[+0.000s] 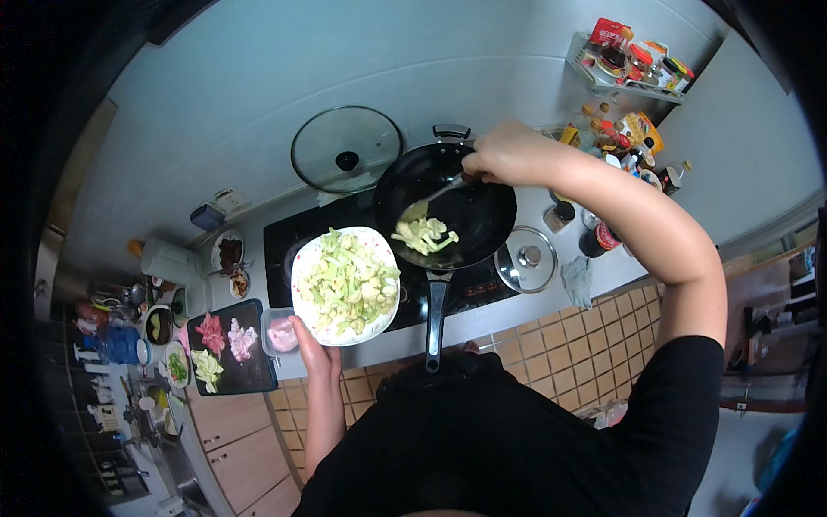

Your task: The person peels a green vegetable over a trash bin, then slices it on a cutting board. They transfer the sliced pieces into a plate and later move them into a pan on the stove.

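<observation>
My left hand (316, 346) grips the near-left rim of a white plate (303, 265), which is heaped with cauliflower florets (349, 284). Over the far right side of a black wok (488, 220), my right hand (507, 155) holds a metal spatula (442, 189) by its handle. The spatula's blade reaches down into the wok beside a small pile of cauliflower (425, 236) at the wok's near left. The plate stands just left of the wok, above the cooktop (279, 245). The wok's long handle (435, 323) points toward my body.
Against the wall leans a large glass lid (347, 139); a smaller glass lid (526, 258) lies right of the wok. A black cutting board (252, 368) with sliced meat and vegetables is at left, beside a plastic container (281, 331). Bottles (601, 132) and a grey cloth (577, 281) are at right.
</observation>
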A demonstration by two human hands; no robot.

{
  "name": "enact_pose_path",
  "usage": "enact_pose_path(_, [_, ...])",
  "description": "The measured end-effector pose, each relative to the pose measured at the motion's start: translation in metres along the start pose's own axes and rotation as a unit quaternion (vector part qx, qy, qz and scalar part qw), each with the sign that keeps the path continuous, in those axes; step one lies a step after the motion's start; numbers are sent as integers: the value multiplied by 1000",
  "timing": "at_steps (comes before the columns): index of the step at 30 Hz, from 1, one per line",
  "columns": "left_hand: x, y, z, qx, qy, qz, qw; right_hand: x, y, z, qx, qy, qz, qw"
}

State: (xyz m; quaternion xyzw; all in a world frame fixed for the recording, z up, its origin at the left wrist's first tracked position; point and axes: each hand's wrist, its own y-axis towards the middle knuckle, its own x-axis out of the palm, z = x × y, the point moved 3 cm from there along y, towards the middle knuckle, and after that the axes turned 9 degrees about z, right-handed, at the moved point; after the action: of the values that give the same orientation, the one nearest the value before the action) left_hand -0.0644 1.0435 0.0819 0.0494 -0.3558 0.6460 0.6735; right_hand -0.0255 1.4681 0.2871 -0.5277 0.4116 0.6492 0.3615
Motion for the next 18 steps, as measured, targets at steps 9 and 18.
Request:
enact_pose_path(9, [10, 8, -6, 12, 3, -19, 1000, -107, -70, -78, 3, -132, -9, 991])
enact_pose_path(18, [16, 5, -5, 12, 1, -15, 1000, -51, -68, -45, 144, -20, -51, 988])
